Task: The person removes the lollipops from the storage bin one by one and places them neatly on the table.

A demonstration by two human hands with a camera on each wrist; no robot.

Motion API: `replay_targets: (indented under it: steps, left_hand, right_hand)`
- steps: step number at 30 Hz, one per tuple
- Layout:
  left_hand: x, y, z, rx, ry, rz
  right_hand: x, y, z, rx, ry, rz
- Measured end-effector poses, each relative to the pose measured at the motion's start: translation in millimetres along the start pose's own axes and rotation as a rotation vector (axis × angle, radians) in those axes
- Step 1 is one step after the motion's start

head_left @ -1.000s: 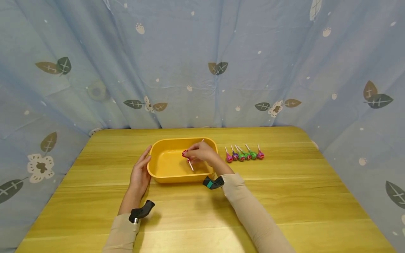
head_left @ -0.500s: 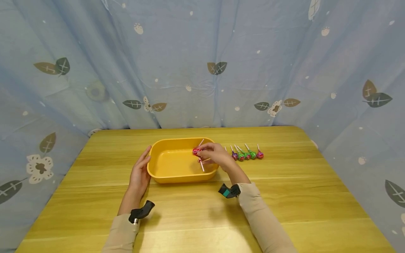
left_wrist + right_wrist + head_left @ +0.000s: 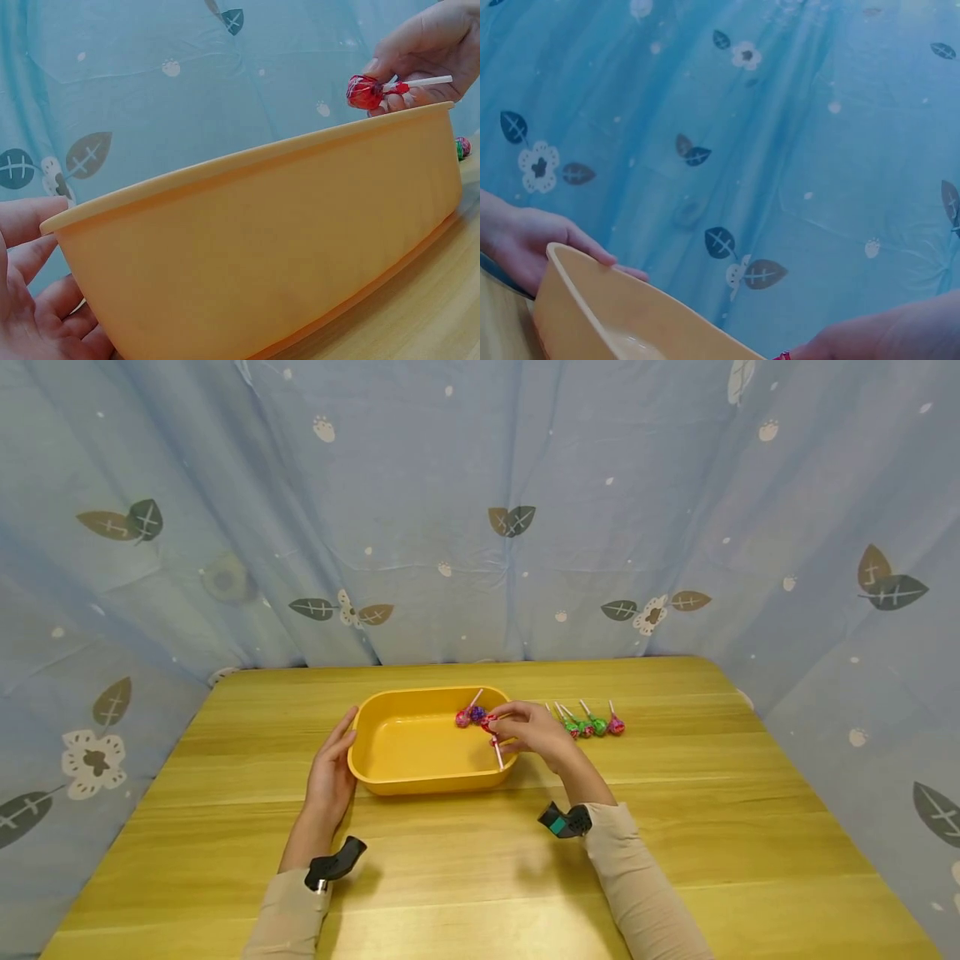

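Observation:
In the head view, my left hand rests against the left end of a yellow plastic basin, fingertips at its rim. My right hand pinches a red-wrapped lollipop between thumb and fingers, over the basin's right end. Its white stick points back toward the wrist in the left wrist view. Inside the basin, a pink lollipop and a purple lollipop lie near the far right corner. The right wrist view catches just a sliver of the held lollipop's red wrapper.
To the right of the basin, several green and pink lollipops lie in a row on the wooden table, partly behind my right hand. A blue patterned curtain hangs behind the table and along both sides.
My right hand has moved right across the basin, carrying the red lollipop toward its right end. The pink and purple lollipops inside have come into view. My left hand stays put.

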State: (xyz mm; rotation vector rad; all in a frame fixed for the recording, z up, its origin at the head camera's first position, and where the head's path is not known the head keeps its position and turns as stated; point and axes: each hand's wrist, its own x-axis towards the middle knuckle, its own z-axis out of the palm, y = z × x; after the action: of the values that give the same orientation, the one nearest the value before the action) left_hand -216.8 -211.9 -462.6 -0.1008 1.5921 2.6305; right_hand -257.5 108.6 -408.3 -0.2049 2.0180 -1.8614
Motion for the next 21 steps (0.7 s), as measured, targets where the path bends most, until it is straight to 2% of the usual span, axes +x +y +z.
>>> replay_targets:
  steps: [16, 21]
  left_hand:
    - [1.2, -2.6, -2.4, -0.013, -0.005, 0.001]
    - [0.4, -1.2, -0.8, -0.01, 0.002, -0.007]
  right_hand:
    - [-6.0, -7.5, -34.9, 0.003, 0.132, 0.017]
    - [-8.5, -9.8, -45.1, 0.054, 0.153, 0.02]
